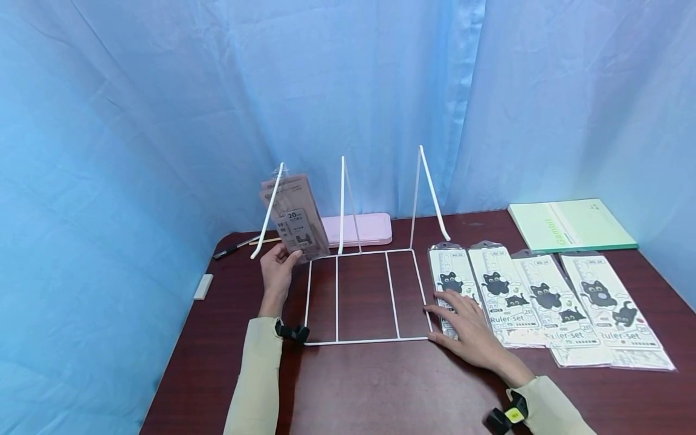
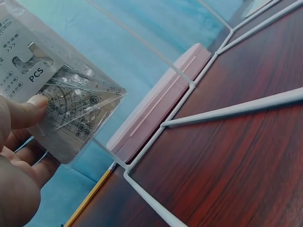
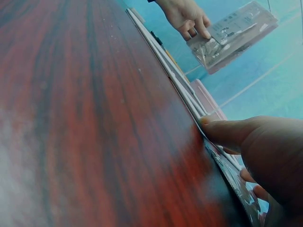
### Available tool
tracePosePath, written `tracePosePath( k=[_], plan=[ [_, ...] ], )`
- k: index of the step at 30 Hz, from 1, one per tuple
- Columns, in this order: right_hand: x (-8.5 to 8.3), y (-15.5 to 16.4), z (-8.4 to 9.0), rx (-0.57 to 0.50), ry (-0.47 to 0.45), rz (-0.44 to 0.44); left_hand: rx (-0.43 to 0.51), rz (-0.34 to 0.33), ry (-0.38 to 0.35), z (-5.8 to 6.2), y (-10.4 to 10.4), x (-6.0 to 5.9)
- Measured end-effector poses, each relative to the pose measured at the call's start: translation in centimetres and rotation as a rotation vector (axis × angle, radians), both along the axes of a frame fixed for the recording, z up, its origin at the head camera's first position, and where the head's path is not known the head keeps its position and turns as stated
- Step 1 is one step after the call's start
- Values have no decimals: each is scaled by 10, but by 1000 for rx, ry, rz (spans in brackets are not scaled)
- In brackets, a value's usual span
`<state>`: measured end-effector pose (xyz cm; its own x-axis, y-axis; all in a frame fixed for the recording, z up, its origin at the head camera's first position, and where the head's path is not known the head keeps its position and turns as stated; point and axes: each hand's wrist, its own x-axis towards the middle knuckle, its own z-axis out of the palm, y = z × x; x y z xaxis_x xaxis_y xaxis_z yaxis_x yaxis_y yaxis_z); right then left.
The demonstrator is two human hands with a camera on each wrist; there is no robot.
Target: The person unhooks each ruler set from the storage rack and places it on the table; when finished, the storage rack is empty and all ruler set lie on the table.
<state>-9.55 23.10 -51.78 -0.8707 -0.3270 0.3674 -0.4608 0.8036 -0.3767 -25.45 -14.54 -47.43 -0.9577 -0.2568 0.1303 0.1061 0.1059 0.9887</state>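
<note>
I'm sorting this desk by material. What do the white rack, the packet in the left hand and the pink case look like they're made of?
Rack: thin metal wire, white coated, judging by its slim rigid rods and joints. Packet: clear glossy plastic film; the rulers inside show through and it glints in the left wrist view. Pink case: probably matte plastic, smooth with rounded edges.

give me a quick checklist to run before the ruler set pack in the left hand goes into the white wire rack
1. Left hand grips the ruler set pack by its lower end: ok.
2. Pack held upright near the leftmost divider: ok.
3. Wire rack sits flat on the table: ok.
4. Slots free of other things: ok.
5. Right hand rests on the nearest flat pack, at the rack's right edge: ok.
6. Whether the pack is already between the dividers: cannot tell.
</note>
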Motion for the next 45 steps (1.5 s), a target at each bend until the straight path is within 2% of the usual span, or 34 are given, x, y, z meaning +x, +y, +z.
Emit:
tracePosePath(
  k=[9, 16, 31, 41, 42, 45],
  plan=[
    [0, 0, -1, -4, 1, 3, -63, 18, 39, 0, -5, 7],
    [0, 1, -2, -2, 2, 0, -128, 25, 43, 1, -9, 13],
    [-1, 0, -1, -7, -4, 7, -169, 26, 71, 3, -13, 26],
    [-1, -1, -1, -16, 3, 12, -230, 7, 142, 10, -17, 39],
    [-1, 0, -1, -16, 3, 11, -230, 8, 142, 6, -20, 38],
    [-1, 0, -1, -16, 3, 8, -233, 5, 142, 6, -21, 40]
  ],
)
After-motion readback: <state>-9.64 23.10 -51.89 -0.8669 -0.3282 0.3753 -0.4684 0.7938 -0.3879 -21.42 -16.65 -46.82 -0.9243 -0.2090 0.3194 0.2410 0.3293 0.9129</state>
